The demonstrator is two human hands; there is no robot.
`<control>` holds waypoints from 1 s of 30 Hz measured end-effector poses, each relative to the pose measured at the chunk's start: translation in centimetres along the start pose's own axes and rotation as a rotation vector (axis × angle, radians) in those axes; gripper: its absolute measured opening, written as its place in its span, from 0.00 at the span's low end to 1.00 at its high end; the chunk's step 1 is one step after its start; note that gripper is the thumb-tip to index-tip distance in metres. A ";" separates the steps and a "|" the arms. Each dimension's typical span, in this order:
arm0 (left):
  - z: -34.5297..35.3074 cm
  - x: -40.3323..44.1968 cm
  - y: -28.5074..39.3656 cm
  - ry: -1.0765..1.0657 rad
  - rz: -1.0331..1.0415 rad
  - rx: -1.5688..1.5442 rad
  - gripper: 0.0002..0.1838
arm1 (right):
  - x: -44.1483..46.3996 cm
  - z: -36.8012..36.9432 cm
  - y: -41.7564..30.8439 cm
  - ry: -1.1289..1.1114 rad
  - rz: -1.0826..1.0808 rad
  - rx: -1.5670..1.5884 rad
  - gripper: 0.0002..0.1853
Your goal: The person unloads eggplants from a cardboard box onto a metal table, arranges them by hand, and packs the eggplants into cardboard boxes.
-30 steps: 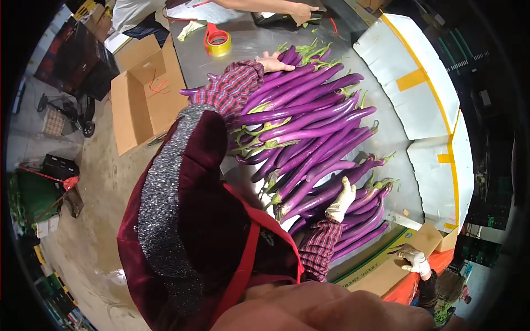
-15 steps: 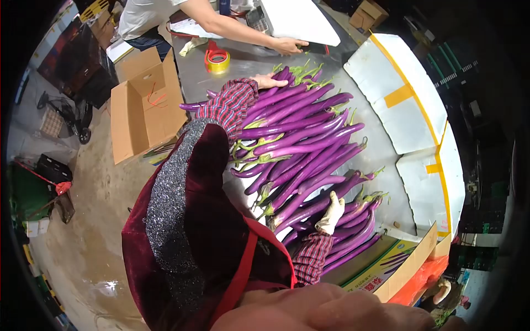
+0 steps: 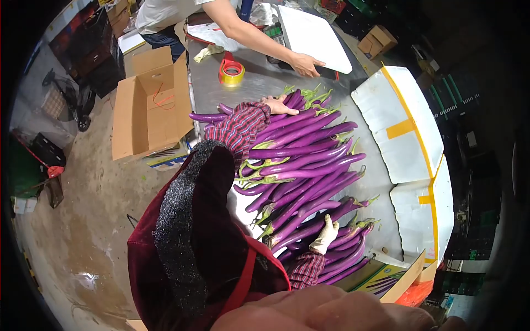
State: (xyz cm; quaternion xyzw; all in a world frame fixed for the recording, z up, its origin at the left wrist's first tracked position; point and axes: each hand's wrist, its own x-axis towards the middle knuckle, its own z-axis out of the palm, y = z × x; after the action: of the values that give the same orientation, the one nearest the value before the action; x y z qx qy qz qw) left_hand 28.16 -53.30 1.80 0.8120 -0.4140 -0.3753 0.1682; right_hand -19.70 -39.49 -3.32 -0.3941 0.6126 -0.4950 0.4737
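Note:
A heap of long purple eggplants [image 3: 309, 165] lies across the metal table, their green stem ends pointing several ways. At the upper end of the heap rests my left hand [image 3: 280, 105], bare, with its fingers stretched over eggplants near their stems. Lower down, my right hand [image 3: 324, 235] wears a pale glove and lies open against eggplants between two parts of the heap. The left forearm crosses the heap's near side, over a few eggplants that stick out to the left.
An open cardboard box [image 3: 124, 118] stands left of the table [image 3: 210, 83]. A tape dispenser [image 3: 232, 71] lies above the heap. A person's bare hand [image 3: 307, 64] is by a white board [image 3: 314, 38]. Foam panels [image 3: 408, 154] line the right; another box [image 3: 406, 281] is below.
The view has shifted, so the heap appears lower. Both my hands keep about the same places on the eggplants. The white board has come into view beside the other person's hand.

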 end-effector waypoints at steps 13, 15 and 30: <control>-0.6 -1.3 0.4 -0.027 0.009 -0.006 0.67 | 0.8 -0.1 1.0 0.032 -0.017 -0.073 0.13; 0.0 -1.1 -0.2 -0.064 0.005 0.008 0.67 | 0.3 0.4 0.7 0.037 -0.028 -0.068 0.14; -5.5 -2.7 -3.7 -0.240 0.223 -0.310 0.44 | -0.3 0.6 -0.1 0.149 -0.029 -0.385 0.21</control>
State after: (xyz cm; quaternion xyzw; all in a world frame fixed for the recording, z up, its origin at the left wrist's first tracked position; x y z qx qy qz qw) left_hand 33.30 -49.10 4.51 0.6753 -0.4554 -0.5074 0.2812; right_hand -19.06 -39.33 -3.21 -0.4484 0.7237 -0.4032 0.3357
